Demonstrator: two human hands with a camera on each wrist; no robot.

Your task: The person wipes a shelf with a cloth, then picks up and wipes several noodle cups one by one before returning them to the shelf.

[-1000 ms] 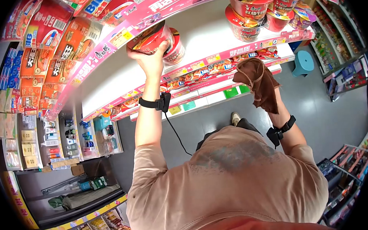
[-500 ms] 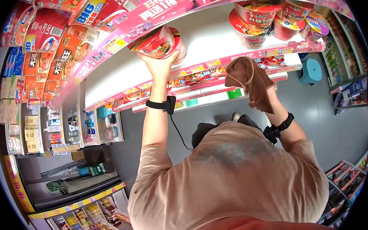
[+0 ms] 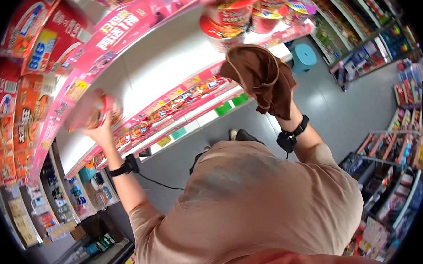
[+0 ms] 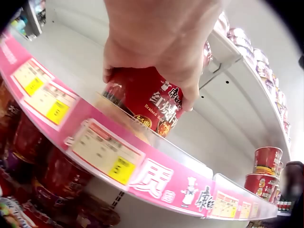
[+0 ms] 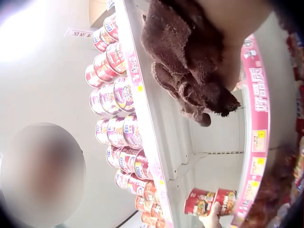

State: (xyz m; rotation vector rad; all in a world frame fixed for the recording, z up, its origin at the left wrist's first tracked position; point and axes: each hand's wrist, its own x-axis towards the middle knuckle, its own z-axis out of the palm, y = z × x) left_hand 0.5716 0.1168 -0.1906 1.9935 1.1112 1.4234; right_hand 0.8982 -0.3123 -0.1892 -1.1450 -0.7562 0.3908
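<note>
In the head view my left hand [image 3: 100, 134] grips a red instant noodle tub [image 3: 84, 115], blurred, at the left part of the white shelf [image 3: 145, 59]. The left wrist view shows the fingers spread around the red tub [image 4: 147, 97], just behind the pink price strip [image 4: 156, 175]. Two tubs, one above the other, appear by this hand [image 5: 211, 219] in the right wrist view. My right hand [image 5: 232, 52] holds a bunched brown cloth [image 3: 263, 79] in front of the shelf edge. The cloth covers most of its fingers.
Stacked noodle tubs [image 3: 227, 30] stand toward the shelf's right end. Orange and red noodle packs [image 3: 33, 103] fill the left side, and lower shelves hold more packs [image 3: 190, 97]. A blue stool [image 3: 304, 55] stands on the grey floor. An upper shelf carries rows of tubs [image 5: 116, 97].
The head view has turned, shifting the scene left. My left hand and tub have moved toward the shelf's left end. The cloth in my right hand has come nearer the shelf edge by the stacked tubs.
</note>
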